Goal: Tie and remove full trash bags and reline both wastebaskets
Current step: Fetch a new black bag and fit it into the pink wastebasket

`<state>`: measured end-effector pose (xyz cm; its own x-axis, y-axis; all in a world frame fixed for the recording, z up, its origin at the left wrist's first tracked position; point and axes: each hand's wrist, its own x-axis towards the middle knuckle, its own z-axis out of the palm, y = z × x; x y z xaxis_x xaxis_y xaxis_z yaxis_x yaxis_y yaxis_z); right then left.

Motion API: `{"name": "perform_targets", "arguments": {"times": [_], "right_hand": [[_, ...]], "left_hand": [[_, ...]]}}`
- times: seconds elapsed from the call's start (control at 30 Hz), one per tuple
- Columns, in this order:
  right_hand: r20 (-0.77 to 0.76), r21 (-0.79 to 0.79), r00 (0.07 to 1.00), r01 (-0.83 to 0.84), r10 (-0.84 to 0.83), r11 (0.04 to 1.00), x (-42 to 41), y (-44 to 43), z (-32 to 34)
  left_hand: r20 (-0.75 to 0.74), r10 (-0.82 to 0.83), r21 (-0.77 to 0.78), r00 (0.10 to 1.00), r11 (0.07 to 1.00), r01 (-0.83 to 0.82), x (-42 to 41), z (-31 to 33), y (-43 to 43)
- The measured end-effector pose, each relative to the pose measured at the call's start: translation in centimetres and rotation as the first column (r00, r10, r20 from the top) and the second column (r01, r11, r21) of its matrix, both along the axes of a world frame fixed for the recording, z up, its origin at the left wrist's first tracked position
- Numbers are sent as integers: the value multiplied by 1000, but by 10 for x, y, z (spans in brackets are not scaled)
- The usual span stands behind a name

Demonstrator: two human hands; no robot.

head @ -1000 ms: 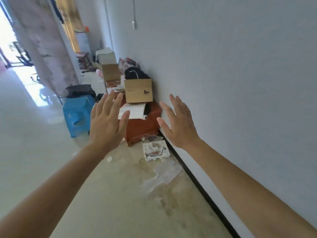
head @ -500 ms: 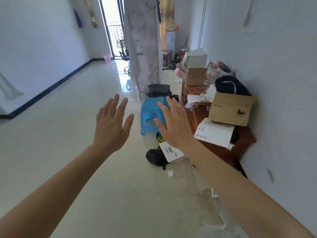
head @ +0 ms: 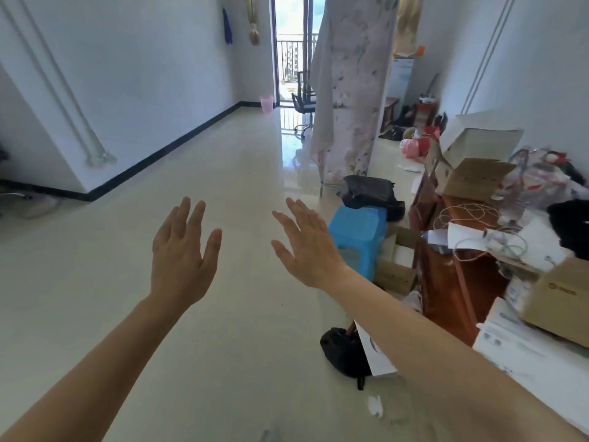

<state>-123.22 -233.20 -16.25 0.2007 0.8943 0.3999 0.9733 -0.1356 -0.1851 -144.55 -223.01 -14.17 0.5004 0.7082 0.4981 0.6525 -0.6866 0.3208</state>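
Pink plastic wastebasket (head: 267, 104) is in the far corner of the floor (head: 223, 173) by the balcony door (head: 291, 43); left hand (head: 183, 253) and right hand (head: 307, 247) both float empty, fingers (head: 186, 212) spread. Can't see its bag from here, but I'd guess thin, soft, light: gather it at the rim.

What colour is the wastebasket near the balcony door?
The wastebasket is pink; head view.

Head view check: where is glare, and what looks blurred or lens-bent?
Head view: the balcony doorway is blown out, its glare mirrored on the glossy floor. Head view: the cardboard box at the right edge is smeared; the left hand and right hand are sharp. Head view: the wall pipes bow from lens distortion.
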Motion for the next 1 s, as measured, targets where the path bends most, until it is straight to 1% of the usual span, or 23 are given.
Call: {"name": "perform_targets", "arguments": {"times": [0.1,0.2,0.27,0.37,0.5,0.57,0.67,0.8,0.93,1.0], "right_hand": [[36,-41,999,15,-14,999,39,78,-5],[43,-38,997,69,-67,997,87,141,6],[36,-13,991,132,-131,991,125,172,12],[26,-19,972,235,-234,972,188,206,12],[-18,-14,938,346,-346,938,284,255,-7],[-27,-20,920,389,-390,921,335,286,-21],[-12,-45,905,424,-425,904,413,334,-35],[-15,-89,894,444,-447,892,509,402,-30],[-70,-111,888,445,-454,888,586,475,-16],[-68,-139,895,429,-441,893,617,507,-21]], "left_hand": [[-31,-35,-16,999,999,35,44,-6,81],[-58,-94,-8,994,996,94,100,9,160],[-68,-153,13,986,988,154,145,19,205],[-47,-249,41,967,967,251,216,26,257],[-98,-374,87,922,920,382,320,11,320],[-133,-409,100,903,901,423,374,-3,355],[-191,-429,96,883,887,452,454,-18,406],[-229,-436,56,871,887,459,553,-10,472],[-220,-452,56,865,879,473,626,1,542],[-216,-454,36,865,881,471,657,-5,579]]}}
